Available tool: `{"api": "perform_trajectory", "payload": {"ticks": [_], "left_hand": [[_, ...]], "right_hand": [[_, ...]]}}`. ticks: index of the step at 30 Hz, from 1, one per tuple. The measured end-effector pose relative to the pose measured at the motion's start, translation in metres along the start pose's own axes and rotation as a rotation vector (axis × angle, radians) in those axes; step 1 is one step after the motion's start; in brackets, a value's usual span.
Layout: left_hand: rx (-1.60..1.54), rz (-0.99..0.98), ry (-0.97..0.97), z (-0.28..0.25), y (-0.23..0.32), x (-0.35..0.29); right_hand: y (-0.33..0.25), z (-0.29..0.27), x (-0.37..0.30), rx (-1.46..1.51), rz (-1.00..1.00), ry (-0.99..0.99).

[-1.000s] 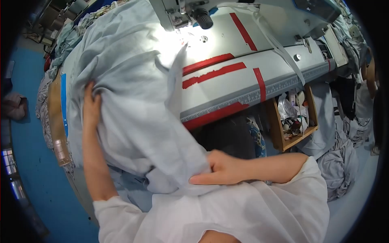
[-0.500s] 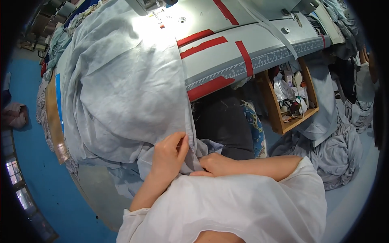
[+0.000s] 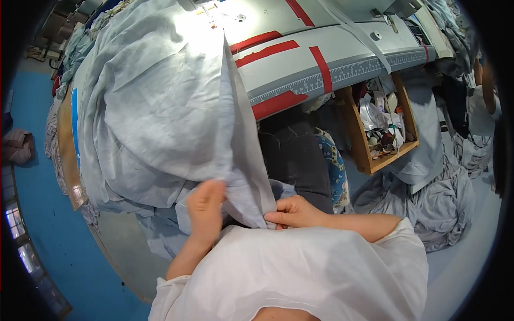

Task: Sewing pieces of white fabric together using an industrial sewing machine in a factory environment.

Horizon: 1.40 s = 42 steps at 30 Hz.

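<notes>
A large pale grey cloth spreads over the left of the sewing table and drapes down to my lap. Its right edge is parted into two layers, with a long gap running up toward the lit sewing machine. My left hand, blurred at the fingertips, is closed at the edge of the upper layer. My right hand pinches the lower corner of the other layer, near my body. What lies beneath the cloth at my lap is partly hidden.
Red tape strips and a ruler scale mark the table's front edge. Below it an open wooden drawer holds small odds and ends. Crumpled grey cloth lies at the right, and a blue floor at the left.
The cloth's layers, lying together before, have come apart along the right edge. My left hand has moved left and slightly down; my right hand has shifted a little right.
</notes>
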<state>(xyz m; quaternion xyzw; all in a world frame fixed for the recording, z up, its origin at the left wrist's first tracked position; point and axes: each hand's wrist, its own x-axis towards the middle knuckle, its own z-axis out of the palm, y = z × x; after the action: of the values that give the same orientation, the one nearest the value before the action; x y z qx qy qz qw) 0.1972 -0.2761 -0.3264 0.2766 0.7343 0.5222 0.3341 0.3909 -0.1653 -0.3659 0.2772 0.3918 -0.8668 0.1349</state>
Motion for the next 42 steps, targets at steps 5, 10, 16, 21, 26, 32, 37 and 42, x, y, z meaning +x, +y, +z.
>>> {"api": "perform_trajectory", "payload": {"ticks": [5, 10, 16, 21, 26, 32, 37, 42], "left_hand": [[0.355, 0.533, 0.507, -0.03, 0.045, -0.004], [0.97, 0.504, -0.457, 0.027, 0.041, 0.003], [0.858, 0.47, -0.458, 0.047, 0.016, 0.015], [0.932, 0.412, -0.781, 0.035, 0.047, 0.039], [0.249, 0.239, -0.297, 0.006, 0.07, 0.164], [0.434, 0.575, 0.318, -0.033, 0.048, 0.347], [0.751, 0.556, 0.368, -0.029, 0.064, 0.392], [0.649, 0.409, 0.361, -0.047, 0.068, 0.43]], "right_hand": [[-0.001, -0.007, -0.009, -0.381, -0.108, 0.017], [0.003, -0.008, -0.009, -0.688, -0.351, 0.057], [-0.033, -0.025, -0.01, -1.297, -0.66, -0.17], [-0.117, -0.045, 0.025, -1.624, -1.23, 0.133], [-0.092, -0.064, 0.059, -1.336, -1.208, -0.113], [-0.114, -0.059, 0.064, -1.377, -1.193, -0.194], [-0.134, -0.063, 0.064, -1.342, -1.158, -0.206], [-0.152, -0.061, 0.069, -1.333, -1.128, -0.257]]}}
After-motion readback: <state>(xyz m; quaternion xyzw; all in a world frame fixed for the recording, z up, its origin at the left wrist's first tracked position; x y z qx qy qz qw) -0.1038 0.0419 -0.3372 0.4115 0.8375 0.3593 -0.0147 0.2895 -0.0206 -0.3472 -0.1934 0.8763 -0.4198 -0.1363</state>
